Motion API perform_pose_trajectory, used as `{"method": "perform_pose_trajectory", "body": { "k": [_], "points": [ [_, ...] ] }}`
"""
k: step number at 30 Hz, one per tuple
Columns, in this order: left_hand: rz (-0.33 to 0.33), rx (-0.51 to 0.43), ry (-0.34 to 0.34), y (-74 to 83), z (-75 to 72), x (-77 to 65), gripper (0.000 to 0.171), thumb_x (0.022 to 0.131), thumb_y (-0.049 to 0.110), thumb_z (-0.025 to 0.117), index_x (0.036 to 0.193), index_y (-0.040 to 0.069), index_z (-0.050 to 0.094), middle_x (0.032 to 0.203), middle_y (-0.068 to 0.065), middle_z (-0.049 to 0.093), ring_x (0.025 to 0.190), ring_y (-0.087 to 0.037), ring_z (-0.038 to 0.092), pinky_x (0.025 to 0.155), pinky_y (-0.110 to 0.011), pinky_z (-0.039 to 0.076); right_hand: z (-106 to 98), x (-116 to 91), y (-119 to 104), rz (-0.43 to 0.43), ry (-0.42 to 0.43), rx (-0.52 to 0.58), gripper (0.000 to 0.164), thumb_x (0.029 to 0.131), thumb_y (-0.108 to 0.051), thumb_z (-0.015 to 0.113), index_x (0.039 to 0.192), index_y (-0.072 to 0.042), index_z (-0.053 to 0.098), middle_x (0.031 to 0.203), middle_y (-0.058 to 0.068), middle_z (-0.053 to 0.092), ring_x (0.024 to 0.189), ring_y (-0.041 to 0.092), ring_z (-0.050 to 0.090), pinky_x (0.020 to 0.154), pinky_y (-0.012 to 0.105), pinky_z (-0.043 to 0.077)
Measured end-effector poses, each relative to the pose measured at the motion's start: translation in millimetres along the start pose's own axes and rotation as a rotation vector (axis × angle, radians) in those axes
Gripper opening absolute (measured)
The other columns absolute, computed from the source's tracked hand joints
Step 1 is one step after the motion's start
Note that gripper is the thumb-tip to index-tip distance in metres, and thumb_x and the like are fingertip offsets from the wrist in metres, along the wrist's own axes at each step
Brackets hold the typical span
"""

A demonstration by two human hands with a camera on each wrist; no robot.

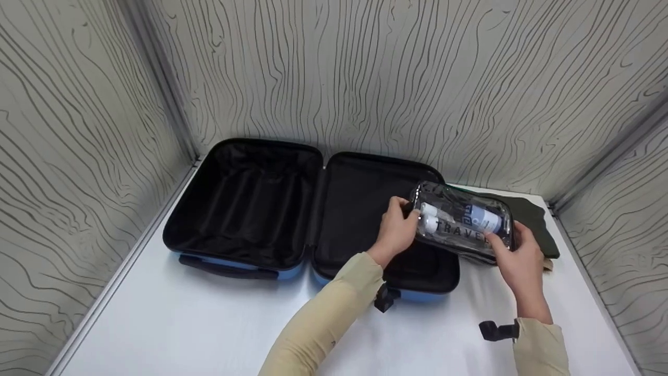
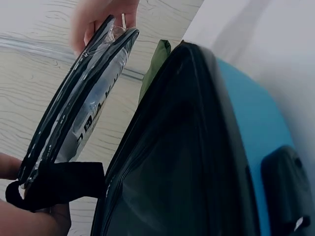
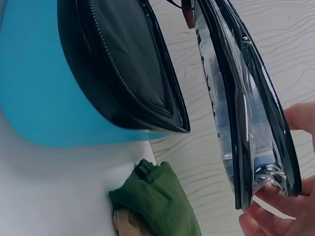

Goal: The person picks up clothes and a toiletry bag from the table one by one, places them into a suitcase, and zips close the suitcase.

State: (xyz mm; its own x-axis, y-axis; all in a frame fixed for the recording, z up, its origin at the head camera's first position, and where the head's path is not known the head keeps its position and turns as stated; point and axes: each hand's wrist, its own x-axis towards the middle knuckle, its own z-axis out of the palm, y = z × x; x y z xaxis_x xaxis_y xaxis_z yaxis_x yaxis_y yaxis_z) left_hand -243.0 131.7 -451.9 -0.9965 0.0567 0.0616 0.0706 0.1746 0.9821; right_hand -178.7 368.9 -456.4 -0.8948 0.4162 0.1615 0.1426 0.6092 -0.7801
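Both hands hold a clear toiletry bag (image 1: 454,241) with black edging and "TRAVEL" lettering, raised over the right half of an open suitcase (image 1: 360,209). My left hand (image 1: 396,227) grips its left end, where a black strap (image 2: 74,182) hangs in the left wrist view. At the opposite end my right hand (image 1: 522,258) pinches the bag, thumb on the front face. Through the plastic show a blue-and-white bottle (image 1: 484,219) and white-capped containers (image 1: 429,218). The suitcase has a blue shell (image 3: 39,83) and a black lining.
The suitcase's left half (image 1: 245,203) is a deep black shell with a side handle (image 1: 227,267). Dark green folded cloth (image 3: 155,196) lies right of the suitcase, with a tan piece (image 3: 129,223) beside it. Wood-patterned panels (image 1: 334,78) enclose the white table (image 1: 172,324).
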Motion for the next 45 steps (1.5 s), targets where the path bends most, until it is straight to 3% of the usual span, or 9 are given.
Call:
{"method": "perform_pose_trajectory", "body": {
  "k": [6, 14, 17, 27, 33, 38, 45],
  "points": [
    [0.004, 0.017, 0.036, -1.1, -13.8, 8.0, 0.017, 0.1, 0.015, 0.06, 0.115, 0.009, 0.056, 0.118, -0.013, 0.067, 0.109, -0.024, 0.063, 0.093, -0.036, 0.049, 10.7, 2.0, -9.2, -0.041, -0.022, 0.034, 0.077, 0.097, -0.034, 0.069, 0.155, 0.003, 0.034, 0.147, 0.029, 0.047, 0.136, 0.04, 0.044, 0.11, 0.051, 0.033],
    [0.035, 0.059, 0.079, -7.3, -34.1, 19.5, 0.019, 0.101, 0.015, 0.059, 0.118, 0.006, 0.058, 0.12, -0.013, 0.066, 0.111, -0.025, 0.062, 0.094, -0.035, 0.048, 22.2, 0.9, -17.4, -0.114, -0.153, 0.007, 0.096, 0.094, -0.037, 0.072, 0.162, 0.0, 0.015, 0.16, 0.029, 0.025, 0.146, 0.044, 0.027, 0.115, 0.059, 0.025],
    [0.041, 0.079, 0.099, -9.4, -43.4, 22.3, 0.02, 0.1, 0.016, 0.06, 0.118, 0.006, 0.06, 0.12, -0.012, 0.066, 0.111, -0.025, 0.062, 0.094, -0.036, 0.048, 28.1, -0.8, -19.7, -0.161, -0.171, 0.01, 0.1, 0.093, -0.038, 0.075, 0.163, -0.001, 0.013, 0.16, 0.029, 0.024, 0.146, 0.045, 0.025, 0.115, 0.06, 0.024],
    [0.048, 0.073, 0.162, -16.9, -80.0, 28.1, 0.021, 0.099, 0.015, 0.061, 0.117, 0.004, 0.063, 0.118, -0.012, 0.066, 0.111, -0.026, 0.061, 0.096, -0.036, 0.047, 49.3, -11.7, -28.9, -0.237, -0.26, 0.017, 0.122, 0.08, -0.04, 0.088, 0.164, -0.005, 0.006, 0.157, 0.025, 0.028, 0.142, 0.042, 0.029, 0.111, 0.062, 0.027],
    [0.057, 0.046, 0.212, -20.3, -96.0, 31.8, 0.019, 0.095, 0.014, 0.066, 0.112, 0.004, 0.068, 0.112, -0.01, 0.068, 0.105, -0.024, 0.061, 0.094, -0.035, 0.047, 60.9, -14.9, -34.1, -0.279, -0.275, 0.029, 0.122, 0.08, -0.036, 0.089, 0.164, -0.005, 0.006, 0.156, 0.024, 0.03, 0.138, 0.039, 0.034, 0.112, 0.06, 0.028],
    [0.038, 0.024, 0.242, -21.5, -109.7, 36.4, 0.02, 0.093, 0.016, 0.069, 0.11, 0.004, 0.071, 0.108, -0.008, 0.07, 0.102, -0.023, 0.062, 0.092, -0.033, 0.048, 69.2, -15.1, -42.0, -0.287, -0.273, 0.047, 0.121, 0.079, -0.036, 0.09, 0.164, -0.006, 0.009, 0.154, 0.021, 0.033, 0.123, 0.037, 0.046, 0.106, 0.053, 0.035],
    [0.016, -0.003, 0.245, -13.9, -130.7, 41.6, 0.03, 0.091, 0.015, 0.068, 0.118, 0.002, 0.072, 0.118, -0.011, 0.068, 0.111, -0.024, 0.06, 0.097, -0.033, 0.045, 81.0, -3.9, -57.0, -0.316, -0.268, 0.086, 0.118, 0.08, -0.035, 0.09, 0.164, -0.009, 0.012, 0.15, 0.018, 0.037, 0.116, 0.032, 0.047, 0.099, 0.048, 0.04]
  ]
}}
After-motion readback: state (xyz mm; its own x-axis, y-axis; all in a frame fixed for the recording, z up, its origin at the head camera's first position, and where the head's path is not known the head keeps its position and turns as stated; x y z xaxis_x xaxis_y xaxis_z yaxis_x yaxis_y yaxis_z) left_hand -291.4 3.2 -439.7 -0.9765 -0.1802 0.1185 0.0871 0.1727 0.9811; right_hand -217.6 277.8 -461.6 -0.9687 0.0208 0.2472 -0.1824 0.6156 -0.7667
